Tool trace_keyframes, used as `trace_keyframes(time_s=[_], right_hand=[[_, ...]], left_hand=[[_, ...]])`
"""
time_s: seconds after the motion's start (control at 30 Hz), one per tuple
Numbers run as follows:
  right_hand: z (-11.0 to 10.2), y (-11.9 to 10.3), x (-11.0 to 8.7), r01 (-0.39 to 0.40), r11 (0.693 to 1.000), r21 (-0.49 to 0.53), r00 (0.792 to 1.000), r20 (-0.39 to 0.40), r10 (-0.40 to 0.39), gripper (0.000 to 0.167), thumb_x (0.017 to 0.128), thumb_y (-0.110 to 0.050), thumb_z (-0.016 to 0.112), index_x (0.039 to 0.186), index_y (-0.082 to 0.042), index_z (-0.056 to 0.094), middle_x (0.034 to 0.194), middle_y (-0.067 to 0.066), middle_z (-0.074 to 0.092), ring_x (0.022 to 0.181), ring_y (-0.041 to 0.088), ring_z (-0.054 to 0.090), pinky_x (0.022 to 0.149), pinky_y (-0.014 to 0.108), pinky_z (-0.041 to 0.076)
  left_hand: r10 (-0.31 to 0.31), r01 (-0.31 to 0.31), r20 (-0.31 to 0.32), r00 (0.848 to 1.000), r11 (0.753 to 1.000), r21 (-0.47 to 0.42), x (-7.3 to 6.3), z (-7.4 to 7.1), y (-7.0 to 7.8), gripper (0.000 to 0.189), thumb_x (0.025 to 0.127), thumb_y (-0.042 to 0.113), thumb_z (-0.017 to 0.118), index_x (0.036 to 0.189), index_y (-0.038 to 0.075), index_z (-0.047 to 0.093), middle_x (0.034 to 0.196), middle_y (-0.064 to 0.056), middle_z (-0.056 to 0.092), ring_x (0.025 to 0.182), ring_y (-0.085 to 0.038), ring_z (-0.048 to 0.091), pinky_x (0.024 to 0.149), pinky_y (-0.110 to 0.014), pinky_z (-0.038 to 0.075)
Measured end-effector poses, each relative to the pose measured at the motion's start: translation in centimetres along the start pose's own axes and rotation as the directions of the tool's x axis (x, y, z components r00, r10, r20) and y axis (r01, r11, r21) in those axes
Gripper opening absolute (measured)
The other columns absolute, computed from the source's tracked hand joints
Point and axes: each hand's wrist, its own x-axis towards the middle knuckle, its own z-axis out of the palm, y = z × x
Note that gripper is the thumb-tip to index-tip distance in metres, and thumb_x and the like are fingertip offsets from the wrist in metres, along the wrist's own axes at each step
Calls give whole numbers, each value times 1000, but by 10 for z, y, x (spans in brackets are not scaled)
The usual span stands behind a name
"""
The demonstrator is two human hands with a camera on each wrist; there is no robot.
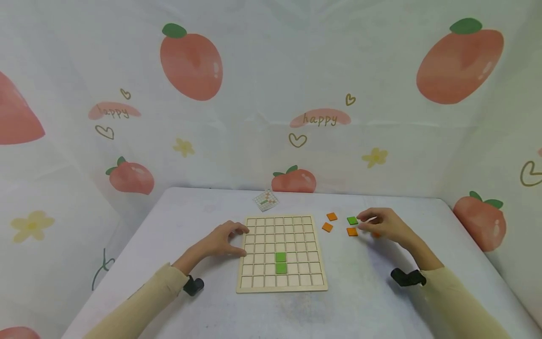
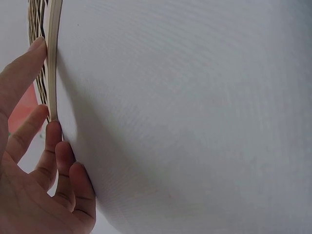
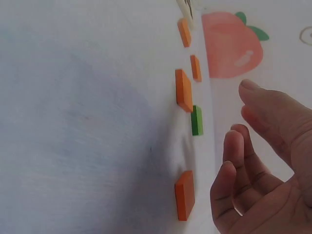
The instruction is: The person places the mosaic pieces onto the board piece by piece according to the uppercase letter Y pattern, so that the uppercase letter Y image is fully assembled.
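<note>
A wooden grid board [image 1: 259, 271] lies flat, with two green tiles [image 1: 281, 257] in neighbouring squares of one column. At its left edge is my left hand [image 1: 224, 239], thumb and fingertips spread along the rim. The left wrist view shows the thumb [image 2: 22, 73] against the board's side [image 2: 53, 58]. Over the loose tiles hovers my right hand [image 1: 387, 226], thumb and fingers apart with nothing between them. Closest to its fingertips are a loose green tile [image 1: 352, 220] and an orange tile [image 1: 352, 232]. Another orange tile [image 3: 185, 197] sits under the hand, partly hidden in the head view.
Two more orange tiles [image 1: 332, 216] lie between the board and the right hand. Behind the board is a small card [image 1: 266, 200] printed with a coloured grid. A white fruit-patterned cloth [image 1: 254, 94] hangs behind the white table [image 1: 360, 306].
</note>
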Motion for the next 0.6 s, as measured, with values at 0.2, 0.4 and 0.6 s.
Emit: trace_keyframes(time_s=[0.2,0.4,0.6], right_hand=[[-5,7,12,-23,1000,-17,1000,10,23,36,92,-17,78,120,5,68,117,20,66,98,34,65,74,34,57],[-6,14,25,-33,999,-40,999,21,34,43,89,-16,81,122,6,66,119,22,65,101,35,63,76,29,56],[-2,17,34,-9,998,-61,999,47,12,47,85,-15,85,122,7,66,117,23,63,99,35,62,79,27,54]], left_hand=[[13,-13,-3,1000,1000,6,0,0,-1,61,79,25,90,128,5,62,119,-9,59,113,-30,54,99,-48,45],[10,-10,-1,1000,1000,5,1,0,-2,61,79,26,90,128,5,62,119,-8,59,113,-30,54,100,-47,45],[11,-11,-1,1000,1000,14,0,0,-3,61,79,28,90,128,6,62,119,-8,60,113,-30,55,99,-47,45]])
